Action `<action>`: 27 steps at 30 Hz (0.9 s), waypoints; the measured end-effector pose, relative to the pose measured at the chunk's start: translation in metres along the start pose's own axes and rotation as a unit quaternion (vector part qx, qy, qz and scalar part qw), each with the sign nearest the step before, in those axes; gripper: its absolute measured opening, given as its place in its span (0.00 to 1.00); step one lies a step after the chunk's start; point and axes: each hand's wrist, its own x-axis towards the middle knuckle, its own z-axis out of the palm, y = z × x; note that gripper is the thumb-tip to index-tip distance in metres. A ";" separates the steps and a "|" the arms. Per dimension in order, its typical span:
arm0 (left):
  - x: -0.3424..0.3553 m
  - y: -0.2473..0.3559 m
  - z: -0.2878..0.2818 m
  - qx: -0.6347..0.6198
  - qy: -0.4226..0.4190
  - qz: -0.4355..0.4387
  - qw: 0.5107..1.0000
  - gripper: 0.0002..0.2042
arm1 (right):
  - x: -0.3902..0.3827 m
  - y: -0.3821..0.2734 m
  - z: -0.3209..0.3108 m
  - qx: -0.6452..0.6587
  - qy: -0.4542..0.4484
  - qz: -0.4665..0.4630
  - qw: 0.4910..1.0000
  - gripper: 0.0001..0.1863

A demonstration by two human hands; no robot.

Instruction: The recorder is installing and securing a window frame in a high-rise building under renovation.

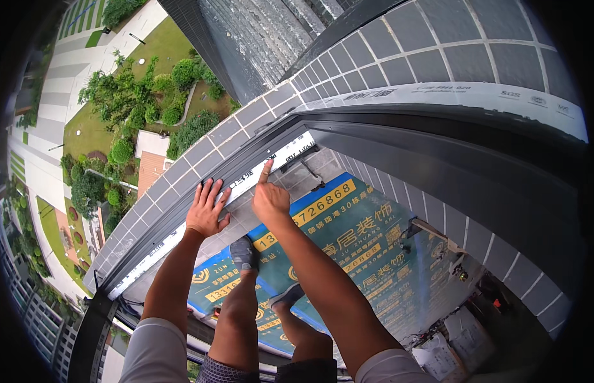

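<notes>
Spread flat, my left hand (209, 207) rests its fingers on the dark metal window frame (201, 196) and holds nothing. The fingertips reach across the white printed protective film (244, 179) stuck along the frame's inner side. To its right, my right hand (270, 199) has the index finger stretched out, its tip at the film's edge. The other fingers of that hand are curled in, and nothing shows in them. Towards the far corner, a dark slot or torn patch (298, 157) lies beside the film.
Beyond the frame, a grey tiled ledge (188, 163) borders a long drop to a garden (137, 108). A dark upright frame (437, 153) stands at right. Printed green floor sheeting (348, 249) lies under my feet; cartons and clutter (463, 338) are at lower right.
</notes>
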 end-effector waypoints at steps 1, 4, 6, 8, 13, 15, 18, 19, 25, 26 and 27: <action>0.000 0.000 0.000 0.000 0.003 0.001 1.000 0.40 | 0.001 0.000 0.000 0.005 -0.005 -0.001 1.000 0.50; 0.003 0.002 0.005 -0.004 0.005 -0.001 1.000 0.40 | 0.002 -0.001 0.003 0.009 0.012 -0.003 1.000 0.49; 0.003 0.004 0.007 -0.009 0.003 -0.001 1.000 0.40 | 0.002 -0.001 0.007 0.026 0.037 0.008 0.999 0.48; 0.001 0.003 0.008 -0.010 0.007 -0.006 1.000 0.41 | 0.003 -0.001 0.010 0.030 0.041 0.013 0.999 0.47; 0.001 0.004 0.008 0.004 0.001 -0.008 1.000 0.40 | -0.001 0.000 0.004 0.066 -0.004 0.029 0.997 0.55; 0.002 0.005 0.007 0.012 0.000 -0.009 1.000 0.40 | -0.005 0.004 -0.003 0.087 -0.033 0.044 0.995 0.55; -0.002 0.004 0.006 0.020 0.008 -0.009 1.000 0.39 | -0.012 0.025 -0.001 0.111 -0.018 0.038 0.993 0.50; 0.001 0.005 0.005 0.022 0.009 -0.008 1.000 0.39 | -0.014 0.042 0.010 0.204 0.072 0.010 0.976 0.44; 0.006 0.011 0.002 0.037 0.020 -0.002 0.999 0.39 | 0.004 0.139 0.066 0.251 0.381 0.090 0.885 0.16; 0.005 0.013 0.005 0.029 0.022 0.003 0.999 0.39 | 0.009 0.152 0.069 0.237 0.391 0.097 0.884 0.16; 0.003 0.012 0.003 0.029 0.031 0.009 0.999 0.39 | 0.013 0.155 0.064 0.226 0.380 0.095 0.892 0.17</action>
